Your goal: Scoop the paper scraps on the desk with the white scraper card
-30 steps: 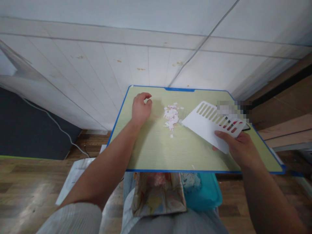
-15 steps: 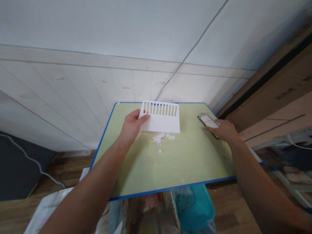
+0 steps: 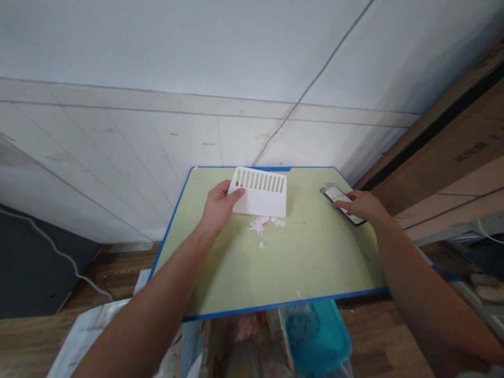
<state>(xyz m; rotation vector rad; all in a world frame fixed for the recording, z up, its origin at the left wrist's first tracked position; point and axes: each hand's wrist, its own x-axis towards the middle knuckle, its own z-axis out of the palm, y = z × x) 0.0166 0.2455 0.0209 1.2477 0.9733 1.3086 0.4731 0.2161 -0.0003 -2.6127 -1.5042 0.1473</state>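
Observation:
My left hand [image 3: 220,205] pinches the left edge of a white sheet of card or paper [image 3: 262,202], thumb on top. A row of narrow upright slots runs along the sheet's far edge, and the sheet is raised above the table. Just below it, small white and pinkish paper scraps [image 3: 260,224] lie in a loose heap. At the table's right side, my right hand [image 3: 364,206] is closed around a phone [image 3: 342,202], fingers at its right edge and thumb over the lit screen. A red spot shows near the screen's lower end.
The pale green table [image 3: 283,278] has a blue rim and stands by a white wall. A grey cable [image 3: 315,79] runs down the wall behind it. Cardboard boxes [image 3: 464,142] stand at the right. Below the front edge is a turquoise tub [image 3: 326,341].
The right thumb has moved onto the phone's screen, where a red spot now shows. The white sheet has tilted slightly, still in my left hand. The whole view has shifted a little.

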